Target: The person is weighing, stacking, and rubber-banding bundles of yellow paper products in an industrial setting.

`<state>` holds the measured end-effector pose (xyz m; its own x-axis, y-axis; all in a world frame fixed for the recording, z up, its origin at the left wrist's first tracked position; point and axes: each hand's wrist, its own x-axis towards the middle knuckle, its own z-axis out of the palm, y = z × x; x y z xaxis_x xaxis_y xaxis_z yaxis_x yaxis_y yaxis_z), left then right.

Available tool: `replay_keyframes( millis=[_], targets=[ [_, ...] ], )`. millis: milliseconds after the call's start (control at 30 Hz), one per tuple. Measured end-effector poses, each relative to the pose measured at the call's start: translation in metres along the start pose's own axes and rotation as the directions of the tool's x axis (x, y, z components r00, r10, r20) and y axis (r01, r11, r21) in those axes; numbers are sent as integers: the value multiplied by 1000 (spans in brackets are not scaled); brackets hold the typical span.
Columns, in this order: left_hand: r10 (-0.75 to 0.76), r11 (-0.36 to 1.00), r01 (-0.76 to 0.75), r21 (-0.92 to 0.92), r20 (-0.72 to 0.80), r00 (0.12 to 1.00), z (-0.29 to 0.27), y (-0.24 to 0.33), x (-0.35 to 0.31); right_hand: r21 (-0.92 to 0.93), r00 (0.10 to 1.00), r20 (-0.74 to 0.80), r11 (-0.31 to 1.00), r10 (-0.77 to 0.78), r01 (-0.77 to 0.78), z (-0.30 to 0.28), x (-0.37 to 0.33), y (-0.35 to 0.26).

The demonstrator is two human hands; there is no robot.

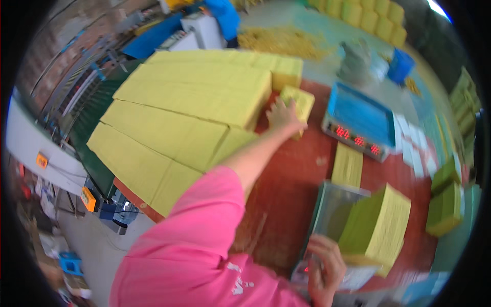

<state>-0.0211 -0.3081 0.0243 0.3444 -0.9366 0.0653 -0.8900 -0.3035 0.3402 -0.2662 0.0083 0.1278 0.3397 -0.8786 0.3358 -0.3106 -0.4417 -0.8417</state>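
My left hand (284, 116) reaches out over a small stack of yellow paper (302, 102), fingers and thumb closed about its near side; blur hides the exact contact. To the left of it lie long rows of yellow paper stacks (189, 92), packed side by side. My right hand (326, 265) is low in the picture, fingers loosely bent and apart from the thumb, with nothing visible in it. Right beside that hand, a thick, tilted stack of yellow paper (386, 225) rests on or by a scale with a clear-sided tray (327, 212).
A blue-topped scale (360, 117) with a red lit display stands on the red table (286, 179). White slips (411, 146) lie right of it. More yellow stacks (445, 204) stand at the right edge. Beyond are a blue bin (400, 66) and a person in blue (223, 18).
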Motion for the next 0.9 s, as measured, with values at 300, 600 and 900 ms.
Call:
replay_keyframes(
  millis=[300, 600, 900],
  targets=[
    [64, 988, -74, 139, 73, 995, -9, 16, -66, 28, 999, 13, 999, -35, 35, 2, -16, 11],
    [-49, 991, 55, 126, -57, 997, -20, -7, -168, 141, 970, 237, 990, -46, 12, -5, -33, 4],
    [-88, 996, 84, -39, -112, 990, 9, 5, -240, 156, 917, 357, 980, -176, 127, -36, -46, 23]
  ],
)
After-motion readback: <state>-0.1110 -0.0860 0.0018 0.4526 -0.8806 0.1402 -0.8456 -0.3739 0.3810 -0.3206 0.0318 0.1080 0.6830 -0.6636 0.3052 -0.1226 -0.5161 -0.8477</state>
